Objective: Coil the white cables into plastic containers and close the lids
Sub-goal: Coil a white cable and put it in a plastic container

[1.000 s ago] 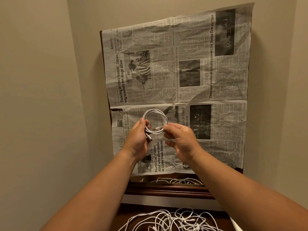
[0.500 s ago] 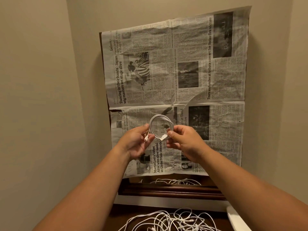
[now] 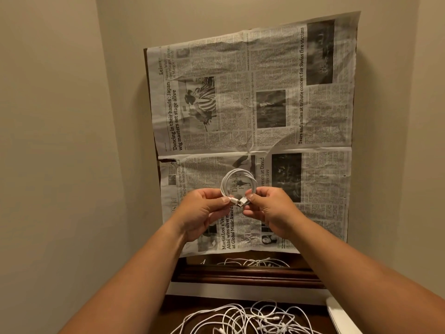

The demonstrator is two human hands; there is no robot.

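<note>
I hold a small coil of white cable (image 3: 240, 170) up in both hands.
My left hand (image 3: 203, 213) pinches the coil's lower left side and my right hand (image 3: 269, 210) pinches its lower right, with the plug ends between my thumbs. The newspaper (image 3: 252, 112) hangs behind the coil. A tangle of loose white cables (image 3: 252, 319) lies below my arms.
</note>
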